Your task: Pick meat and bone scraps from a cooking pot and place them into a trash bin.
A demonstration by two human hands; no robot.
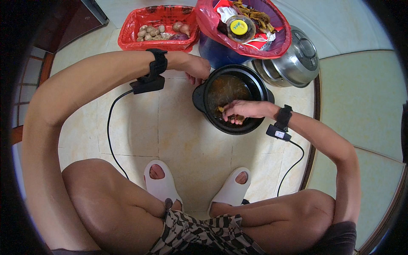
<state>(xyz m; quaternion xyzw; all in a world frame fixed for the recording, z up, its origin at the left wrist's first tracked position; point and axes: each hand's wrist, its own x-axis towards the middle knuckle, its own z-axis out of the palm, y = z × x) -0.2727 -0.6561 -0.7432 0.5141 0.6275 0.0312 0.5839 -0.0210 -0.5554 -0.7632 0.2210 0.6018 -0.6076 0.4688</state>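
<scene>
A round black pot [236, 130] with side handles stands on the tiled floor, holding brown liquid [228, 89] with bits of food in it. My right hand [244, 110] reaches down into the pot's near side, its fingers curled around brown food pieces [236, 118] at the liquid. At the pot's far left rim is my left hand [197, 67], fingers bent and partly hidden; whether it grips the rim or only rests by it cannot be told. Each wrist wears a black strap with a small cabled box.
Behind the pot stands a blue bin [210, 51] with a red bag [207, 19], filled with food waste and a yellow-lidded container [239, 27]. A red-lined basket [127, 35] of bulbs and roots is left of it, metal pots [287, 68] right. My slippered feet are nearer me.
</scene>
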